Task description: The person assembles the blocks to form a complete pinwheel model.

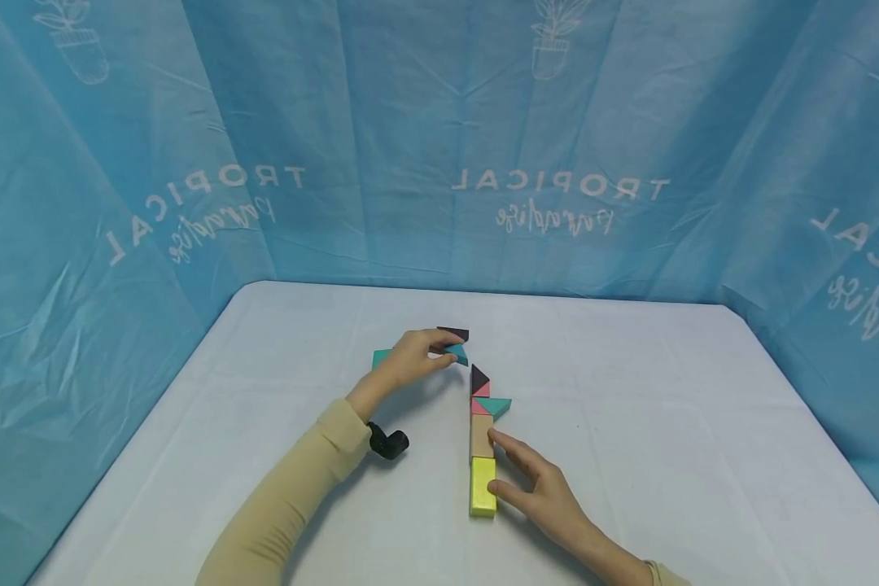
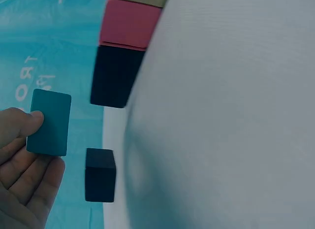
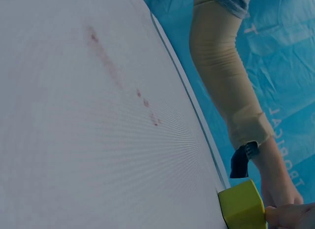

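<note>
The left hand (image 1: 413, 358) pinches a blue block (image 1: 457, 354) near the far end of a block row (image 1: 481, 446) on the bench (image 1: 630, 407); the right hand (image 1: 548, 495), fingers spread, touches its yellow block (image 1: 483, 487); the row seems largely laid, the blue block, a loose black block (image 1: 456, 333) and green block (image 1: 380, 356) likely left; the curtain (image 1: 410, 122) reads "TROPICAL Paradise", mirrored.

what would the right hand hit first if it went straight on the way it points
Probably the tan block and yellow block; the right hand seems to touch both, though depth is unclear.
</note>
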